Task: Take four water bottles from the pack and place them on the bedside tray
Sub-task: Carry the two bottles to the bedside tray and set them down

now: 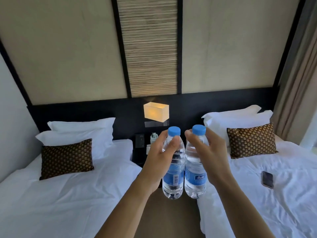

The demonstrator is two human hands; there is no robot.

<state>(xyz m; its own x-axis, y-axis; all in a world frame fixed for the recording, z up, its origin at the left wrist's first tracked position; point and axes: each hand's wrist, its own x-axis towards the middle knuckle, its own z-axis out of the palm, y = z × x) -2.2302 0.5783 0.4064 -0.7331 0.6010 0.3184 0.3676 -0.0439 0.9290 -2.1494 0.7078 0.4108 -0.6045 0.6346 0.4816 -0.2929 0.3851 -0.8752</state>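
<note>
Twin beds (68, 194), glowing lamp (156, 111) (curtain (298, 83) right)

blue labels on both bottles (173, 179) carry a barcode and white print, too blurred to read

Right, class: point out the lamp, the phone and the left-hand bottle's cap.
lamp (156, 112), head view, front of the lit shade.
phone (267, 179), head view, middle of its screen.
cap (174, 131), head view, blue side.

Blue-capped, blue-labelled clear bottles (173, 169); white beds (68, 194); brown scale-patterned cushions (66, 158).
</note>
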